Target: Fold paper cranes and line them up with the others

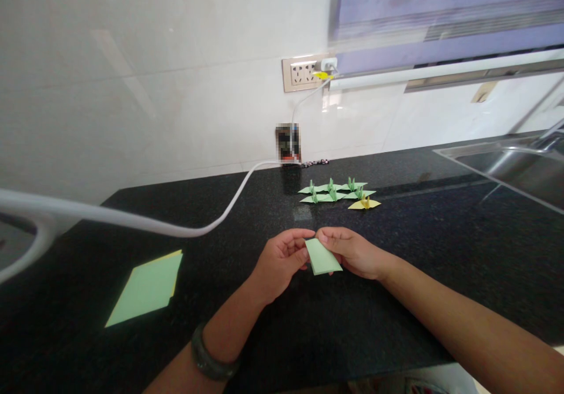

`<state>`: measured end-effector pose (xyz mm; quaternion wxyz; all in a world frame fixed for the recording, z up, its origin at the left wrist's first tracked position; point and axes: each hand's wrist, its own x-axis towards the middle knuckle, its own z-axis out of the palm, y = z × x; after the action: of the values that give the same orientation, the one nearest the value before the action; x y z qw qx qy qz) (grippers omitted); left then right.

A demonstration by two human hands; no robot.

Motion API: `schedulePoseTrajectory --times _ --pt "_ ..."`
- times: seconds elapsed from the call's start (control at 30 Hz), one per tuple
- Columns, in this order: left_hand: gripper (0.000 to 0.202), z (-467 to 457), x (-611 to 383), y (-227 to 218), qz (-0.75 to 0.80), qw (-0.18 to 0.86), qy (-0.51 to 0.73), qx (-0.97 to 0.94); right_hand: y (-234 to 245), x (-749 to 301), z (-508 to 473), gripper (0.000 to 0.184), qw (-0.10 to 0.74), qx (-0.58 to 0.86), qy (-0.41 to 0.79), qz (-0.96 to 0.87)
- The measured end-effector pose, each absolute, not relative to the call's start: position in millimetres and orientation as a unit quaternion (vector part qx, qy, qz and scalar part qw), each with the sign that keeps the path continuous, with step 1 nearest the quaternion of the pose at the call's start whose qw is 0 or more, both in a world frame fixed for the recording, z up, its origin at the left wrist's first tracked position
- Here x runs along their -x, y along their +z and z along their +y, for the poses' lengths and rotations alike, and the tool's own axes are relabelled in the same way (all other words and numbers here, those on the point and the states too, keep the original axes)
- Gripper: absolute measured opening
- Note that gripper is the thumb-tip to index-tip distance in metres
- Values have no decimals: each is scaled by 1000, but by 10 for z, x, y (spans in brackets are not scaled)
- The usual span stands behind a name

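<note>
A folded piece of light green paper is held between both hands above the dark counter. My left hand pinches its left edge with thumb and fingers. At the paper's upper right edge, my right hand grips it, thumb on top. Beyond the hands stand several folded green paper cranes in two rows, with one yellow paper crane nearest to me. Off to the left lies a stack of green and yellow paper sheets, flat on the counter.
A white cable arcs across the left side of the black counter. A phone-like upright object, pixelated, leans on the wall below a socket plate. A metal sink is at the right.
</note>
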<state>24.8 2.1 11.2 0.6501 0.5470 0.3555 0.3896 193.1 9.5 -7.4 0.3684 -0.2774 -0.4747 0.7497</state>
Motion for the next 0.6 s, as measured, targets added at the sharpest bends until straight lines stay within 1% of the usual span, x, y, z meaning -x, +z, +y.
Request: schedulePoseTrajectory --times 0.07,0.13,0.23,0.33,0.37,0.47,0.5,0.53,0.57,0.6 --pt "24 9 -263 140 367 648 388 -543 -68 -1929 94 29 369 297 734 -487" --pt "16 4 -272 162 391 634 386 -544 -59 -1925 94 30 351 323 707 -522" --pt "14 18 -266 162 433 605 390 -542 -44 -1921 88 36 318 353 649 -595" --pt "14 52 -246 116 486 569 401 -529 -24 -1932 66 41 362 370 525 -676" --pt "14 63 -239 96 503 551 406 -527 -12 -1938 54 45 378 368 473 -706" --pt "12 89 -225 36 537 504 404 -543 40 -1950 16 69 379 352 340 -786" --pt "11 95 -222 20 544 494 396 -551 58 -1950 6 72 371 349 308 -804" --pt "11 98 -220 8 548 488 387 -558 73 -1946 -1 70 364 346 282 -817" --pt "11 99 -219 -1 551 486 378 -563 82 -1941 -3 63 359 347 263 -826" --pt "11 99 -217 -5 553 487 369 -567 85 -1935 -2 52 356 349 252 -829"
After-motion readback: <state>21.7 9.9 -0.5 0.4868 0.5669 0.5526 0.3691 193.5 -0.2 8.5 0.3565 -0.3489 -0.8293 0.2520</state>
